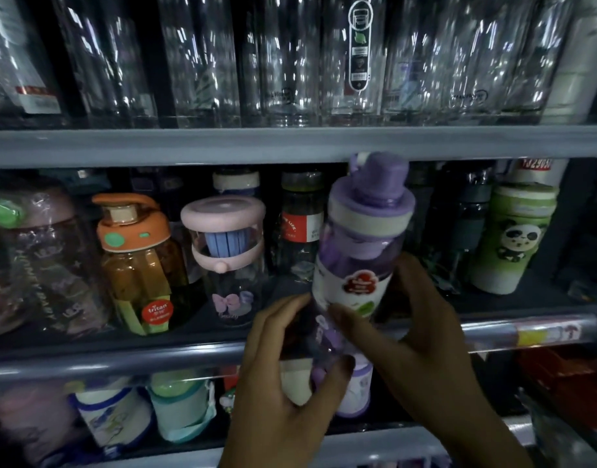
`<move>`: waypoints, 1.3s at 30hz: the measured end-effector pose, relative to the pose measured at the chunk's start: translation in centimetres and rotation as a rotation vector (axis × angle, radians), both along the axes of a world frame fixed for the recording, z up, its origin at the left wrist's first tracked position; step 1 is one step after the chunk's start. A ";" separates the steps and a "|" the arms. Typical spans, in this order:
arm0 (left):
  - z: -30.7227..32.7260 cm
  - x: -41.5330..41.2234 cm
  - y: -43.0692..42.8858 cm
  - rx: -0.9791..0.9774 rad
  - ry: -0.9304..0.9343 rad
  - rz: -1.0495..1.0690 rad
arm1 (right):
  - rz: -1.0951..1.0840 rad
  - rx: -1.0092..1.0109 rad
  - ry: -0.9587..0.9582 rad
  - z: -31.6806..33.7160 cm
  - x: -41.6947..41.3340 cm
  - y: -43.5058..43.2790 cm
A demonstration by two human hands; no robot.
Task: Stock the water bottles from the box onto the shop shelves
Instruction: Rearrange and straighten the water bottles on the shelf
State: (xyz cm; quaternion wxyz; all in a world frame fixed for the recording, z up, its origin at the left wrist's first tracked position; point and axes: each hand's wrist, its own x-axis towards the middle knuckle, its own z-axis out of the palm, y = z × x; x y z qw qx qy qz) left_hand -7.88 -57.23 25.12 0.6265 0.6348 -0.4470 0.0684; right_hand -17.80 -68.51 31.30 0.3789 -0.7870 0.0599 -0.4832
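Note:
A purple water bottle (358,251) with a lilac lid and a white label is held tilted in front of the middle shelf (121,361), its cap near the upper shelf's front edge (256,145). My left hand (283,373) grips its lower end from the left. My right hand (415,329) wraps round its middle from the right, thumb on the label. On the middle shelf stand an orange bottle (138,265), a pink-lidded clear bottle (228,258), a dark bottle with a red label (300,228) and a green panda bottle (513,241). The box is out of view.
Clear tall bottles (290,62) fill the top shelf. A gap lies on the middle shelf behind the held bottle, between the red-label bottle and dark bottles (459,224). White and green cups (175,407) sit on the lower shelf. A yellow price tag (540,334) is on the rail.

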 end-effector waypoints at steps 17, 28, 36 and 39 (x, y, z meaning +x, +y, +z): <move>1.2 3.2 -1.7 0.057 -0.119 0.207 | 0.047 0.026 0.176 -2.0 5.0 -2.5; 0.9 4.5 -3.5 0.297 -0.143 0.311 | -0.094 -0.060 0.222 -2.7 7.7 -3.4; 0.3 4.8 -4.8 0.346 -0.179 0.372 | -0.077 0.023 0.316 -2.7 8.2 -3.7; 0.1 4.7 -4.9 0.331 -0.178 0.378 | -0.107 0.019 0.333 -2.7 8.2 -3.8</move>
